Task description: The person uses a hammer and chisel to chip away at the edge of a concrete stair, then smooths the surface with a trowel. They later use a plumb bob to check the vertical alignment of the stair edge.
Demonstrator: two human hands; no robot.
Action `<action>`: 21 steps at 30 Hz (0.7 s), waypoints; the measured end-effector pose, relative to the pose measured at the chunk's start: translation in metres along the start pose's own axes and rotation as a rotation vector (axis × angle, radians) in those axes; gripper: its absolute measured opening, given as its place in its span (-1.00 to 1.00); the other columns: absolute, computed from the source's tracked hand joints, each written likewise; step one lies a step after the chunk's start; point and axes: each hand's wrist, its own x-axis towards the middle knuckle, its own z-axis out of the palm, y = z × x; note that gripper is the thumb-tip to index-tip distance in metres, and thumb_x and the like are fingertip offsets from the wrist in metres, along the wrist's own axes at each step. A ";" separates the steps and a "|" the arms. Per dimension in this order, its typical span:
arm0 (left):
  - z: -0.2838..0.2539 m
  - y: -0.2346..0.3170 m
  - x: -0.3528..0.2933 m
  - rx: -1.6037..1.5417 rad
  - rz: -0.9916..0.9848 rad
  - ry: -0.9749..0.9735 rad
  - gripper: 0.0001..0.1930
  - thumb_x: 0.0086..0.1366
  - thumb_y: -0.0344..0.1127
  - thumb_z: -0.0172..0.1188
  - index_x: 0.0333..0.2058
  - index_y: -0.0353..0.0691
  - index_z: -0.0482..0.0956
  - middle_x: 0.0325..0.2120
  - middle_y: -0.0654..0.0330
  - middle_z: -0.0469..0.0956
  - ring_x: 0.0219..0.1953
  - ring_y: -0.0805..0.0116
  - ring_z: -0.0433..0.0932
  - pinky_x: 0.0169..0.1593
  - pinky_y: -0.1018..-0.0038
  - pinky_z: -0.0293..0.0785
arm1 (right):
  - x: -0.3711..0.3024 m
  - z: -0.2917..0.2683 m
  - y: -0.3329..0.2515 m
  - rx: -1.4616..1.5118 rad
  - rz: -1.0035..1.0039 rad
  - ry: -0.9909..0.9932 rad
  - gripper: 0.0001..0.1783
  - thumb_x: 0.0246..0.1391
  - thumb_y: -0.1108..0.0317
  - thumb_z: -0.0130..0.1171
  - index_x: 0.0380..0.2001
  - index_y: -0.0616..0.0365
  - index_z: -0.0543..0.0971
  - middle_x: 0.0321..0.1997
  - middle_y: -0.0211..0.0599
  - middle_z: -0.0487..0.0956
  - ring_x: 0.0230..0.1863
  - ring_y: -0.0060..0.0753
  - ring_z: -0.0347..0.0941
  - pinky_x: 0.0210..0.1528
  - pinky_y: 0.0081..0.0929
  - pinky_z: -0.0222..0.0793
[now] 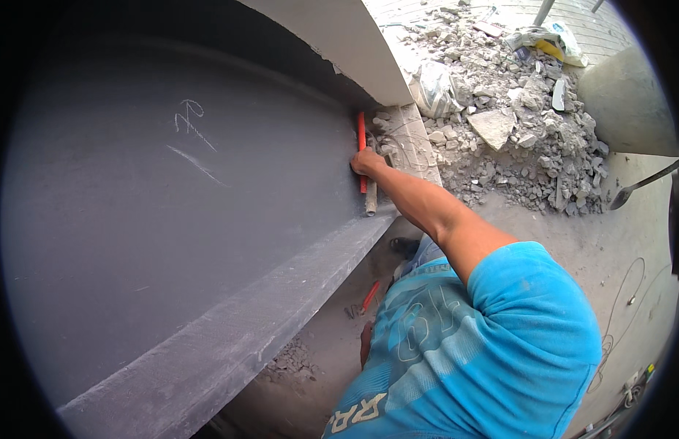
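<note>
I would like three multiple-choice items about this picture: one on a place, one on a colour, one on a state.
1. Where does the rubble pile lie?
A. upper right, on the floor
B. on the grey panel
C. lower left

2. What colour is the long tool at the right hand?
A. green
B. red
C. white

3. How is the right hand?
A. hanging free
B. flat on the floor
C. closed on the tool at the grey panel

Key: 1 A, broken pieces spread there; 2 B, its shaft shows red; 3 C, fingers wrap it.
</note>
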 end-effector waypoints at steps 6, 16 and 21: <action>0.005 -0.002 0.000 0.069 0.001 -0.001 -0.62 0.25 0.10 -0.03 -0.34 -0.12 0.47 -0.65 0.30 0.39 -0.71 0.46 0.32 -0.66 0.47 0.27 | 0.073 0.016 0.030 -0.172 -0.392 -0.142 -0.76 -0.24 0.42 0.29 -0.42 0.32 0.58 -0.30 -0.02 0.58 -0.21 -0.03 0.55 -0.22 -0.33 0.49; -0.008 -0.029 0.011 0.093 0.029 -0.006 -0.62 0.26 0.10 -0.03 -0.30 -0.11 0.47 -0.65 0.30 0.40 -0.70 0.47 0.33 -0.65 0.48 0.28 | -0.076 -0.101 -0.002 0.825 -0.321 -0.438 -0.92 -0.18 0.52 0.11 -0.62 0.20 0.41 -0.60 -0.35 0.36 -0.61 -0.50 0.31 -0.61 -0.41 0.27; -0.031 -0.025 0.037 0.148 0.062 -0.011 -0.62 0.26 0.10 -0.03 -0.28 -0.11 0.47 -0.64 0.30 0.40 -0.69 0.47 0.34 -0.65 0.48 0.29 | -0.135 -0.148 0.038 0.890 -0.648 -0.441 -0.91 -0.19 0.46 0.08 -0.50 0.14 0.42 -0.51 -0.44 0.37 -0.51 -0.59 0.28 -0.42 -0.59 0.24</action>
